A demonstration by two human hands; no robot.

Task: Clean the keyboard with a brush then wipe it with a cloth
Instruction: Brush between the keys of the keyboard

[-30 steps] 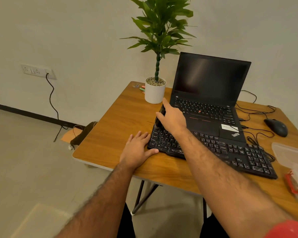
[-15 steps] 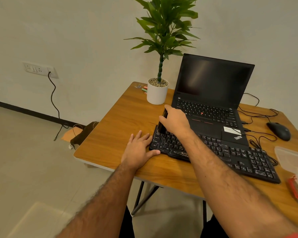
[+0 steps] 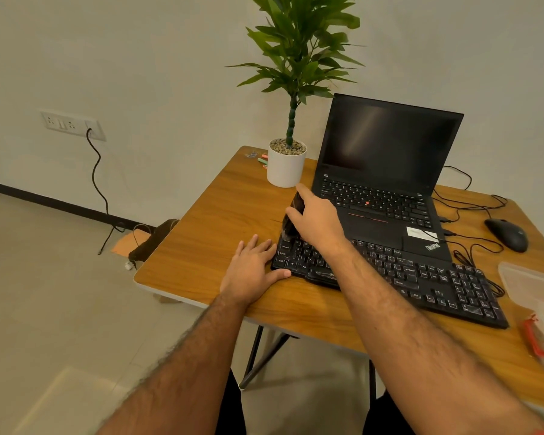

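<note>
A black keyboard [image 3: 421, 277] lies slantwise on the wooden table [image 3: 220, 221], in front of an open laptop. My right hand [image 3: 319, 219] is closed around a dark brush [image 3: 292, 215], whose lower end touches the keyboard's far left corner. Most of the brush is hidden under my fingers. My left hand [image 3: 252, 268] rests flat on the table with fingers spread, thumb against the keyboard's left front edge. No cloth is clearly in view.
A black laptop [image 3: 387, 171] stands open behind the keyboard. A potted plant in a white pot [image 3: 285, 166] sits at the back left. A black mouse [image 3: 507, 235] and tangled cables lie at the right. Clear plastic containers [image 3: 529, 281] sit at the right edge.
My right hand with the brush has stayed at the keyboard's far left corner, shifting only slightly. My left hand has kept its place. The camera view has drifted a little.
</note>
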